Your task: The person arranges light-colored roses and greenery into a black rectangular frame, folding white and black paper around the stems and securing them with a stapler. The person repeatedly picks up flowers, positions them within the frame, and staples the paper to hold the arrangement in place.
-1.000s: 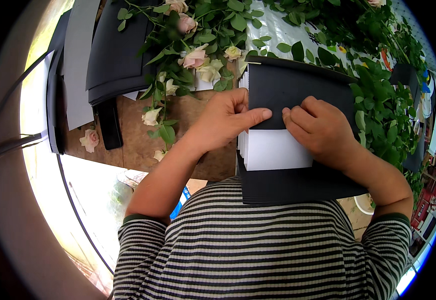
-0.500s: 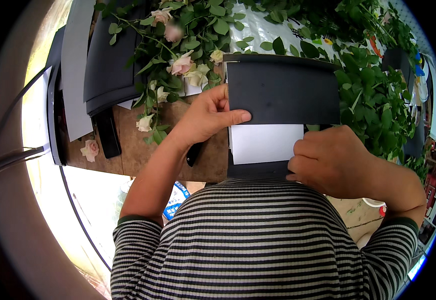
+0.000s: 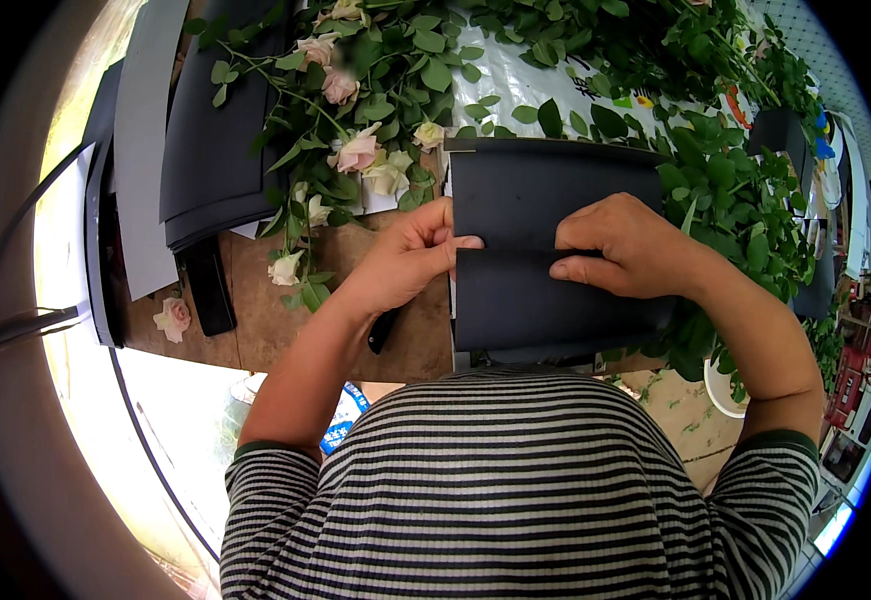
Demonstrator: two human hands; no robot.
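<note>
Black card point(image 3: 562, 305), at the near edge of the bench point(image 3: 426, 335) | left hand point(image 3: 411, 255) pinching its left side; right hand point(image 3: 624, 250) curled at its middle edge, grasp unclear | probably light, springy, easily creased; best held by edges

L hand point(image 3: 411, 255): most fingers hidden behind L edge of black card point(image 3: 556, 305). R hand point(image 3: 626, 245): fingertips curled, mostly out of sight. Can't see what's under card's lower flap. Phone's point(image 3: 211, 295) top end hidden under black sheets point(image 3: 221, 130); those cut off by top edge. Dark obj. point(image 3: 384, 331) part-hidden by L forearm point(image 3: 321, 340), can't ID. Bucket point(image 3: 724, 390) part-hidden behind R forearm point(image 3: 761, 325). Red stuff point(image 3: 861, 340) far R too small/warped to ID.
</note>
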